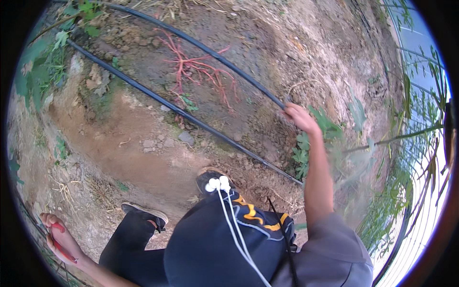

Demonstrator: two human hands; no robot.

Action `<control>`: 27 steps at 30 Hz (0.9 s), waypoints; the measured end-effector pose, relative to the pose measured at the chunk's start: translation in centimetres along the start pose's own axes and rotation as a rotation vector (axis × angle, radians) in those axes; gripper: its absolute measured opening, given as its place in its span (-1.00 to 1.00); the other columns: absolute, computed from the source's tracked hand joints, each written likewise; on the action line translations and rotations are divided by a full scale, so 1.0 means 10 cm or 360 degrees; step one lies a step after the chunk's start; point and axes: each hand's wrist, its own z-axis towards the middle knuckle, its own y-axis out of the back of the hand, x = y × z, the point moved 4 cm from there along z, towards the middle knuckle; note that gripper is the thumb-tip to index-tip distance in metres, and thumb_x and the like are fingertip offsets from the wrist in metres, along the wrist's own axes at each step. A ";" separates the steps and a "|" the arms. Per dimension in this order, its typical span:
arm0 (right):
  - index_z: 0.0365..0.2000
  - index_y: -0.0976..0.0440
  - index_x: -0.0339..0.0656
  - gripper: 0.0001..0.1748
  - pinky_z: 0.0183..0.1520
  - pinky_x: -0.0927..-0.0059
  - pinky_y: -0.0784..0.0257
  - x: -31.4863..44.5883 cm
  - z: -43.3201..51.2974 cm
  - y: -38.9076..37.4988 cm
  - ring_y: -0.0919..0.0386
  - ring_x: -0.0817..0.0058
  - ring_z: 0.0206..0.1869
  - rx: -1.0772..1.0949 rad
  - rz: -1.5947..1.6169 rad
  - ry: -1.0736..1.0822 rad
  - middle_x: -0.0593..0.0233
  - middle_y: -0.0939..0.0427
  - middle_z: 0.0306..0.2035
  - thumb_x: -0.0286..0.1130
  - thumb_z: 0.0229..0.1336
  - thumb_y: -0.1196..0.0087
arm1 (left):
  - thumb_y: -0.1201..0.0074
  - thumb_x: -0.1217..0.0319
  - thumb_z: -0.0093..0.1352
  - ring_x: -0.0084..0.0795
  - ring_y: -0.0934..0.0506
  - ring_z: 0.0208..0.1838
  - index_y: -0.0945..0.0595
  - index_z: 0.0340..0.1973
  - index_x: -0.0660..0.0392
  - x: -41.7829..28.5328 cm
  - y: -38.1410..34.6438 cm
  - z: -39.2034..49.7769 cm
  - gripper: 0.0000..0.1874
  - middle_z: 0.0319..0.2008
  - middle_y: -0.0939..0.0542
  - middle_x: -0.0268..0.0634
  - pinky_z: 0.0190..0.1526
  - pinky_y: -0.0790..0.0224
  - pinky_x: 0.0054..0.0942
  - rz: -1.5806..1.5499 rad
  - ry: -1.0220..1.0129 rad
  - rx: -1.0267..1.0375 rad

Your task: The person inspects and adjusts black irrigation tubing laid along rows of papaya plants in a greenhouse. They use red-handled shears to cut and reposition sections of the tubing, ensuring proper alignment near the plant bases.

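My right hand [300, 116] is closed around a black irrigation hose [218, 55], which runs from the upper left down to my fingers. No hose shows clearly beyond them. Far out at the lower left, my left hand [59, 236] holds red-handled pruning shears [64, 250]; their blades are hard to make out. A bundle of bare, reddish branching roots [183, 62] lies on the damp soil, partly beneath the held hose. Nearer to my feet, a second black hose [200, 123] stretches roughly parallel across the ground.
Lobed green leaves [303, 154] grow beside my right forearm, and a thin branch [394, 138] reaches in from the right. More foliage [34, 77] stands at the left. White earphones [218, 183] dangle above my shoe [208, 175]. Stones [186, 138] lie by the second hose.
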 end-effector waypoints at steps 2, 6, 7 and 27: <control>-0.21 -0.40 -0.37 -0.69 -0.17 0.26 -0.32 0.22 0.28 -0.23 -0.41 0.21 -0.32 -0.0017 -0.0133 0.0065 0.03 -0.44 -0.41 -0.36 0.16 0.22 | 0.16 0.75 0.01 -0.26 -0.19 -0.07 -0.13 0.06 0.32 -0.02 0.04 -0.05 -0.36 -0.18 -0.14 -0.18 0.19 -0.02 -0.23 -0.0001 -0.0052 -0.0142; -0.17 -0.43 -0.33 -0.69 -0.08 0.22 -0.35 0.43 0.32 -0.49 -0.47 0.11 -0.24 -0.0881 -0.0310 0.0300 -0.02 -0.48 -0.37 -0.46 0.11 0.22 | 0.15 0.76 0.01 -0.25 -0.19 -0.03 -0.12 0.11 0.34 -0.03 0.06 -0.05 -0.31 -0.17 -0.15 -0.17 0.22 0.00 -0.20 0.0040 -0.0076 -0.0193; -0.08 -0.40 -0.35 -0.61 0.06 0.11 -0.29 0.41 0.20 -0.54 -0.42 -0.02 -0.06 -0.1015 -0.0483 0.0365 -0.12 -0.48 -0.19 -0.49 0.04 0.17 | 0.15 0.76 0.01 -0.25 -0.19 -0.02 -0.11 0.12 0.35 -0.03 0.06 -0.03 -0.30 -0.16 -0.15 -0.17 0.22 0.00 -0.19 0.0042 -0.0080 -0.0192; 0.27 0.25 -0.56 -0.14 0.44 0.22 0.32 -0.31 -0.46 -0.81 0.27 0.00 0.44 -0.1162 -0.0445 -0.1102 -0.23 0.29 0.38 0.01 0.30 0.35 | 0.17 0.76 0.02 -0.25 -0.21 -0.02 -0.15 0.03 0.34 0.29 0.11 0.26 -0.39 -0.15 -0.18 -0.16 0.21 -0.05 -0.18 0.0035 0.0085 -0.0103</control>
